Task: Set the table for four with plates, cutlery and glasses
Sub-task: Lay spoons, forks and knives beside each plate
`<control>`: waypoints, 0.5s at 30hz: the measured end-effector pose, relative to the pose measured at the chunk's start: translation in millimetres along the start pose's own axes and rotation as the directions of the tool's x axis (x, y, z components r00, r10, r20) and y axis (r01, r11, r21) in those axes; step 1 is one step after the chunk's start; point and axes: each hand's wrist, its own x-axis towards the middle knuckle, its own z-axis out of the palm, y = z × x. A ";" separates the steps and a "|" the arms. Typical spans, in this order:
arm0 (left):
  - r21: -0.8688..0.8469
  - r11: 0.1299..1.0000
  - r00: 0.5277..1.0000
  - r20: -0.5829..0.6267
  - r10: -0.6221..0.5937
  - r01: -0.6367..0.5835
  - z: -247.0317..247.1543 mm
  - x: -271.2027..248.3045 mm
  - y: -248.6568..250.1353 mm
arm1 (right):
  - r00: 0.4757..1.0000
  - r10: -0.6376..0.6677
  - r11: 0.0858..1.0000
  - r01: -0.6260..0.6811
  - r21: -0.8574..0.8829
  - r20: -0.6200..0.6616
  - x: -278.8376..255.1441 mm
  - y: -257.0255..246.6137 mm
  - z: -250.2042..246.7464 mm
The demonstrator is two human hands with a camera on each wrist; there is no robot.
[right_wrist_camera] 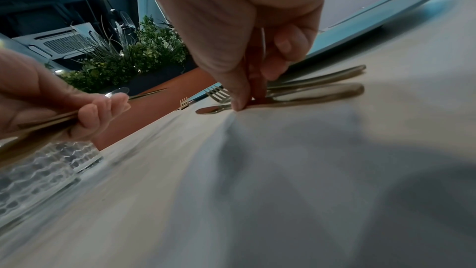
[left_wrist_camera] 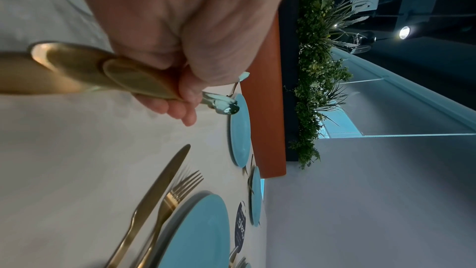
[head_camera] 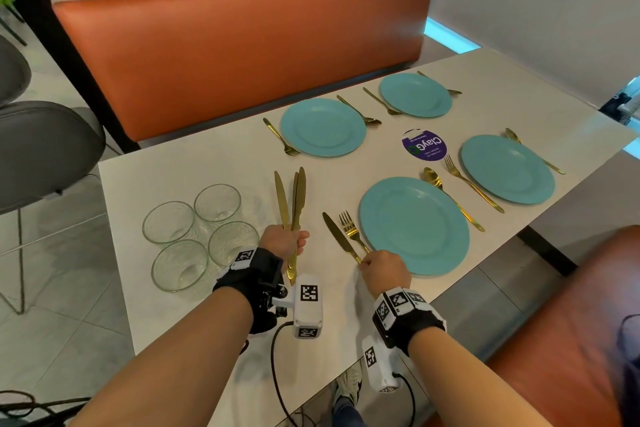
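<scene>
Several teal plates lie on the white table [head_camera: 214, 170], each with gold cutlery beside it. My left hand [head_camera: 296, 241] grips three gold knives [head_camera: 292, 198] in a bundle, blades pointing away; their handles [left_wrist_camera: 103, 70] fill the left wrist view. My right hand [head_camera: 365, 262] pinches the handle end of a fourth gold knife [head_camera: 337, 234], which lies flat on the table just left of a fork [head_camera: 351, 229] by the nearest plate [head_camera: 414, 225]. In the right wrist view its fingertips [right_wrist_camera: 239, 101] touch down on that knife [right_wrist_camera: 309, 97]. A spoon [head_camera: 446, 194] lies right of this plate.
Several clear glasses [head_camera: 169, 222] stand clustered at the table's left end, close to my left wrist. A purple round sticker [head_camera: 424, 146] sits between the plates. An orange bench back [head_camera: 242, 55] runs along the far side, and a grey chair [head_camera: 45, 149] stands at left.
</scene>
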 end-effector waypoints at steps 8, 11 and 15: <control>0.008 1.000 1.000 -0.007 0.003 -0.003 5.1 -2.5 -0.8 | 1.000 0.004 1.000 -0.004 -0.003 -0.001 0.7 1.7 -0.8; -0.012 1.000 1.000 0.010 0.002 -0.002 5.5 -3.3 1.1 | 1.000 0.004 1.000 -0.003 -0.012 0.005 1.5 2.7 0.3; -0.029 0.999 1.000 0.019 -0.020 0.021 4.8 -2.2 1.5 | 1.000 0.006 1.000 -0.006 -0.009 -0.003 1.8 2.4 0.2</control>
